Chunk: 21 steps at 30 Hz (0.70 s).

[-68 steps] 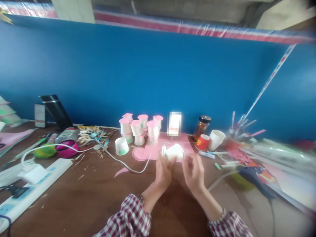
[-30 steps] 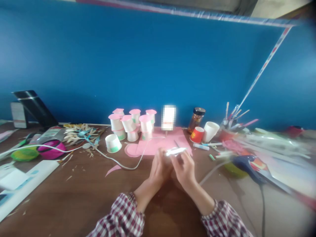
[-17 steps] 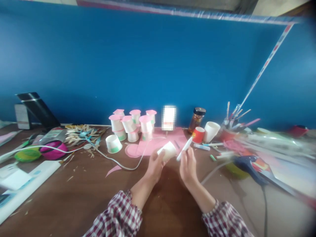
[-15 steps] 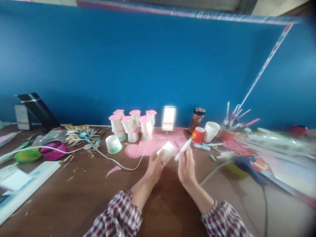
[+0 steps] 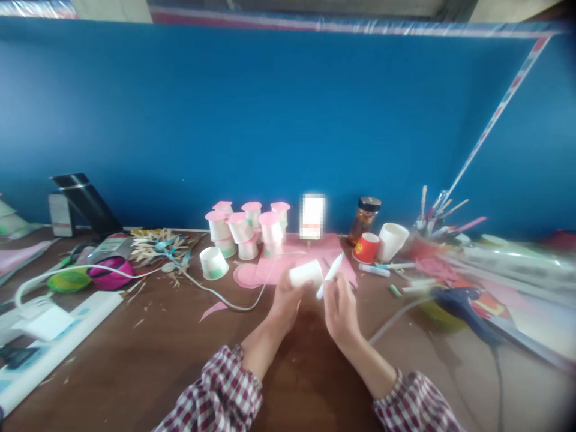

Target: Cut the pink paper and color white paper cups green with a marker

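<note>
A white paper cup [image 5: 306, 273], tipped on its side, is gripped by my left hand [image 5: 286, 303] above the table. In my right hand [image 5: 341, 306] is a white marker [image 5: 330, 273], held upright at a slant just to the right of the cup. Behind both hands lies a sheet of pink paper [image 5: 310, 247]. Stacked paper cups [image 5: 246, 231] with pink paper tops stand to the left of that sheet. One single paper cup [image 5: 213, 263] with a green mark sits in front of the stacks.
A red paper cup [image 5: 366, 248], a white cup [image 5: 392, 241] and a dark-lidded jar [image 5: 365, 217] stand right of the pink paper. Further right is a blue glue gun [image 5: 468, 306]. On the left are a power strip [image 5: 85, 318], wooden sticks [image 5: 155, 246] and a white cable [image 5: 216, 298].
The cup in my left hand has turned to lie more level. The marker has swung more upright and closer to the cup. The whole view has shifted slightly.
</note>
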### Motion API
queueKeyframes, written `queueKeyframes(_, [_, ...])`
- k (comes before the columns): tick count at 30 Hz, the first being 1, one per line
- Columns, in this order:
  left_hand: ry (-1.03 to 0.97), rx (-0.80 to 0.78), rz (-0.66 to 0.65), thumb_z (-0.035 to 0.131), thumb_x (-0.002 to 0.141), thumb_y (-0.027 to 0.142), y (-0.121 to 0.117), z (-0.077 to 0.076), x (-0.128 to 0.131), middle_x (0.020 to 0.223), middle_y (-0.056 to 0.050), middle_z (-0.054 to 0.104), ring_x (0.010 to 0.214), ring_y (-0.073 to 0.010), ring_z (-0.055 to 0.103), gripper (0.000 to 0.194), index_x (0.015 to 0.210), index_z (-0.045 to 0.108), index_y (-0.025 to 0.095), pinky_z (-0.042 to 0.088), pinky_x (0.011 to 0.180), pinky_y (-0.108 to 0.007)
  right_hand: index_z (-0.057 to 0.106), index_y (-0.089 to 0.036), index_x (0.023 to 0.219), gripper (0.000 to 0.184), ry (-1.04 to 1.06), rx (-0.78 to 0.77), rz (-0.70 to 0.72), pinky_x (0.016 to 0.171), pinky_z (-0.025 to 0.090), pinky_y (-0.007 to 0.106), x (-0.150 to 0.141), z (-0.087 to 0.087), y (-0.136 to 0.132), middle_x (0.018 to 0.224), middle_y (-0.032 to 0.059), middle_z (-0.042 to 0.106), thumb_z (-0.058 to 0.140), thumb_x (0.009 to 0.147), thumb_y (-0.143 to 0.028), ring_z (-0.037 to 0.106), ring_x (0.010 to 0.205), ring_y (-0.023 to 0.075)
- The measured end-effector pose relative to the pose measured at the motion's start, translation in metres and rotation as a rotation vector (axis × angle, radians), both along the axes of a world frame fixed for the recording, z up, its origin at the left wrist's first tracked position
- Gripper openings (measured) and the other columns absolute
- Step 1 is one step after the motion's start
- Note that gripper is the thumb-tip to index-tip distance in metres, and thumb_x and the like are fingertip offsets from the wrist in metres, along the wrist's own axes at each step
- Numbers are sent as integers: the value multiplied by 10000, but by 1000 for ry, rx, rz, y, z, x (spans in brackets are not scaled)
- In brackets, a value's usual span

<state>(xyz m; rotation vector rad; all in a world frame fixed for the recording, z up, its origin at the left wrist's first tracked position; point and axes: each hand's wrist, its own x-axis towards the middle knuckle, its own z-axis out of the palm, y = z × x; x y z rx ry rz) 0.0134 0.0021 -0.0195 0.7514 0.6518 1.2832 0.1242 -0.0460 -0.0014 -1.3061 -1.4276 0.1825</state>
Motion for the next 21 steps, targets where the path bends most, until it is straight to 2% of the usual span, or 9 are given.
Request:
queueKeyframes(2, [0, -27, 35, 812, 595, 180, 1, -1, 0, 961, -30, 679, 864, -165, 645, 728, 1231, 462, 234, 466, 874, -348, 527, -160, 1000, 195, -8, 3, 0, 653, 445, 325, -1, 0, 0, 787, 62, 592, 381, 944, -275, 554, 712, 195])
queueKeyframes(6, [-15, 41, 10, 799, 615, 220, 1, 2, -1, 924, -66, 693, 861, -193, 651, 443, 1004, 595, 160, 481, 822, -327, 496, -179, 911, 130, -17, -9, 21, 643, 446, 314, -4, -4, -1, 782, 50, 564, 394, 932, -258, 543, 698, 184])
queueKeyframes(8, [-25, 67, -15, 788, 627, 245, 0, 6, -1, 911, -78, 697, 846, -208, 656, 386, 955, 608, 148, 488, 801, -340, 485, -186, 917, 101, -22, 3, 50, 652, 450, 308, -7, -5, -3, 794, 41, 552, 399, 927, -240, 541, 702, 178])
queueKeyframes(11, [-44, 79, 26, 790, 620, 247, -3, 12, -3, 921, -64, 697, 847, -203, 657, 410, 979, 608, 170, 489, 800, -335, 486, -193, 905, 98, -38, 34, 78, 687, 451, 316, -10, -4, -5, 830, 46, 534, 393, 925, -218, 535, 735, 180])
queueKeyframes(15, [-51, 116, 45, 754, 667, 226, -4, 16, -5, 930, -28, 680, 889, -165, 637, 386, 1022, 603, 202, 469, 839, -295, 467, -203, 838, 117, -70, 45, 45, 684, 441, 331, -11, -2, -6, 846, 53, 499, 390, 924, -226, 508, 727, 185])
queueKeyframes(21, [37, 9, 121, 777, 625, 236, 1, -1, -6, 840, 12, 645, 743, -135, 625, 658, 1209, 474, 252, 489, 737, -297, 484, -199, 844, 118, -60, 67, 13, 641, 454, 312, -7, 0, -4, 846, 63, 524, 394, 917, -226, 527, 717, 183])
